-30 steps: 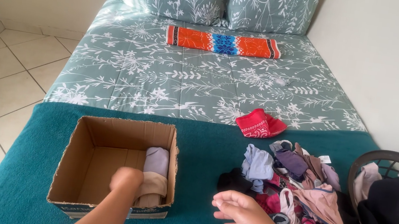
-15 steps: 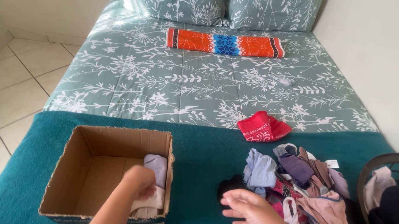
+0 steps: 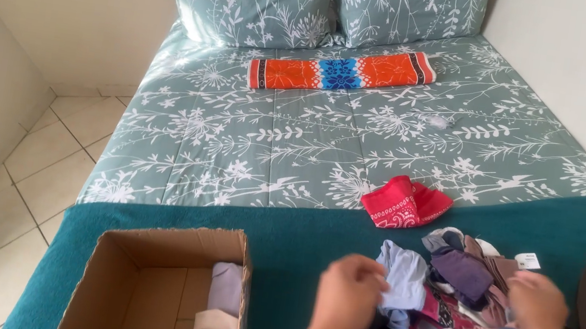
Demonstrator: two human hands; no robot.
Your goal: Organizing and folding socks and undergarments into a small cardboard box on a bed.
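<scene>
fingers of your left hand (image 3: 349, 294) curl down onto the near-left edge of the pile of small clothes (image 3: 452, 309), touching the light blue piece (image 3: 403, 275); whether they have pinched it you cannot tell from the head view. your right hand (image 3: 537, 302) rests on the pile's right side, fingers bent and hidden, grip unclear. the blue piece lies just right of your left hand, which is the nearer one. the cardboard box (image 3: 137, 295) with folded pieces (image 3: 221, 307) sits to the left on the teal blanket (image 3: 298, 238).
</scene>
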